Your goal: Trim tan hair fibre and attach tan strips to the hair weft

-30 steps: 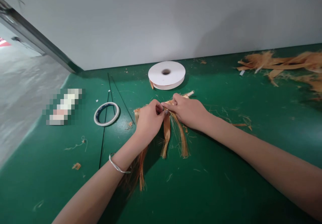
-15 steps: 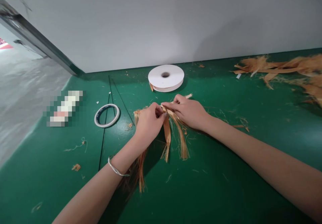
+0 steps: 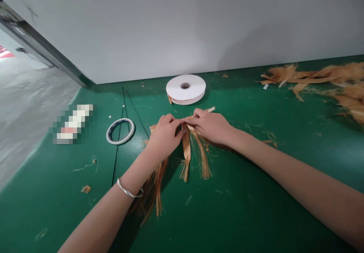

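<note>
My left hand (image 3: 165,135) is closed, its thumb and fingers pinching the top of a tan ribbon strip (image 3: 186,146) with a frayed lower end. Close beside it, my right hand (image 3: 214,128) is closed too, its fingertips meeting the left ones at the same spot. A pale stick-like end (image 3: 211,109) sticks out past the right knuckles. Frayed tan fibres (image 3: 204,165) hang below the right fingers, and longer brownish fringe (image 3: 159,192) trails under my left wrist. The exact grip between the fingertips is hidden.
Behind my hands a white ribbon spool (image 3: 186,88) lies flat on the green table (image 3: 227,215). To the left are a roll of tape (image 3: 120,131), thin black rods (image 3: 116,162) and a blurred-out item (image 3: 74,126). Frayed tan ribbon (image 3: 313,76) is heaped at the far right.
My left fingers have straightened somewhat and shifted slightly left, their tips now against the right fingertips. The view has moved a little; the spool and tape roll stay put.
</note>
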`<state>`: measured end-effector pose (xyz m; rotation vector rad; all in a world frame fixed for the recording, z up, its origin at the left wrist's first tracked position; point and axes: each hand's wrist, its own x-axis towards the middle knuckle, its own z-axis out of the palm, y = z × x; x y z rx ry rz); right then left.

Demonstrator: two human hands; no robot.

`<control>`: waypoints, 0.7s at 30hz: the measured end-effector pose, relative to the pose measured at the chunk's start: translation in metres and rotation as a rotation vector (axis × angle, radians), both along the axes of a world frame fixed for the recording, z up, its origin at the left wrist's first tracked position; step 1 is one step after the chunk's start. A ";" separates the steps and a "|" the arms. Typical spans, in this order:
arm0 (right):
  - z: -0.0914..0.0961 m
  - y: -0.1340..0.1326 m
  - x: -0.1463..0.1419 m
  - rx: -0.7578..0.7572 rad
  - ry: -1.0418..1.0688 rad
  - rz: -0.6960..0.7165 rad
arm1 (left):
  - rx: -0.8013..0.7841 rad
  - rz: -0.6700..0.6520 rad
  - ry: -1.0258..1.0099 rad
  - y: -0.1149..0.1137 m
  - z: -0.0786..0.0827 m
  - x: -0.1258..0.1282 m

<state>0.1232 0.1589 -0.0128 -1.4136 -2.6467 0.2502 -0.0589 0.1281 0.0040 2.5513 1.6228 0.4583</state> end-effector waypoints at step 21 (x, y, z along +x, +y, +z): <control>0.041 -0.070 0.086 0.485 -0.447 -0.230 | 0.114 -0.114 0.263 -0.004 0.001 -0.007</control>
